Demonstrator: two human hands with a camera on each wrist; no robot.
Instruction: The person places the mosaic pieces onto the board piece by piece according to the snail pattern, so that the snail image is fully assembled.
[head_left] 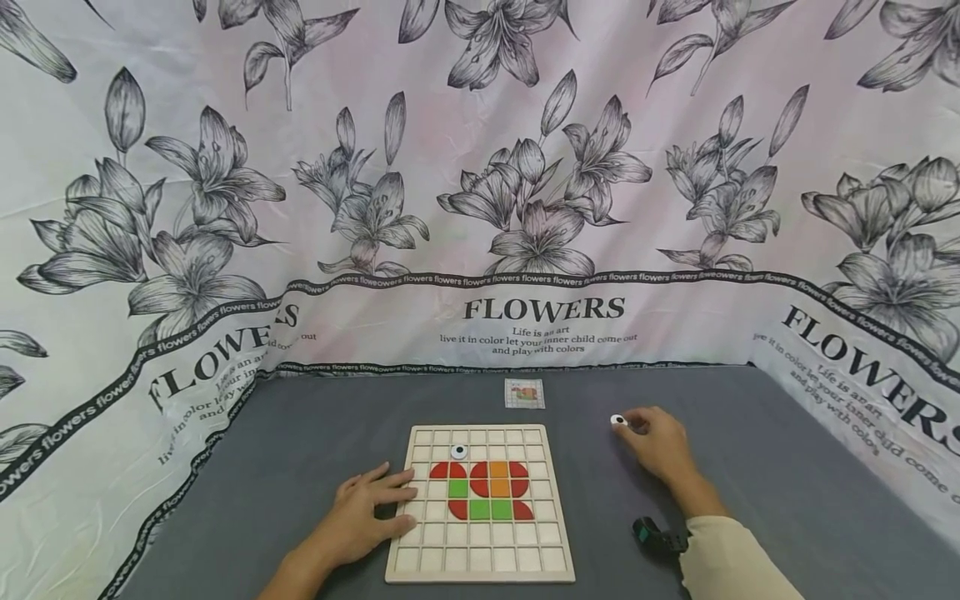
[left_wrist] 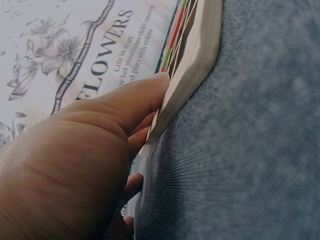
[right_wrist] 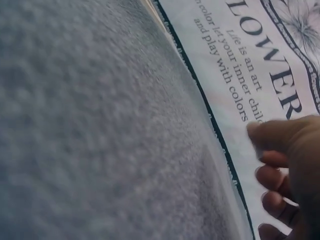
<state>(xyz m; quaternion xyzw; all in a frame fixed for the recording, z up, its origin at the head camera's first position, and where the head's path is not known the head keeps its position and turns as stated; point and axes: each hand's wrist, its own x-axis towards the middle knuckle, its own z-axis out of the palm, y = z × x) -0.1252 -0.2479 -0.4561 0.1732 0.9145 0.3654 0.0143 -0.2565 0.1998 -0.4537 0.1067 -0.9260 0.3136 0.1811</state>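
A square wooden grid board (head_left: 480, 577) lies on the grey table. Red, green and orange pieces (head_left: 491, 510) fill several of its cells. One white disc with a black dot (head_left: 459, 452) sits in the upper part of the grid. My left hand (head_left: 360, 512) rests at the board's left edge, its fingertips and thumb touching the rim; the left wrist view shows the thumb (left_wrist: 142, 97) against the wooden side. Right of the board, my right hand (head_left: 662, 442) pinches another white disc with a black dot (head_left: 618, 420) between thumb and fingers. In the right wrist view that disc cannot be made out.
Behind the board lies a small printed card (head_left: 524, 393) with a coloured picture on a grid. A black wrist device (head_left: 656, 537) is by my right sleeve. White flower-printed cloth (head_left: 540, 325) stands round the back and sides of the table.
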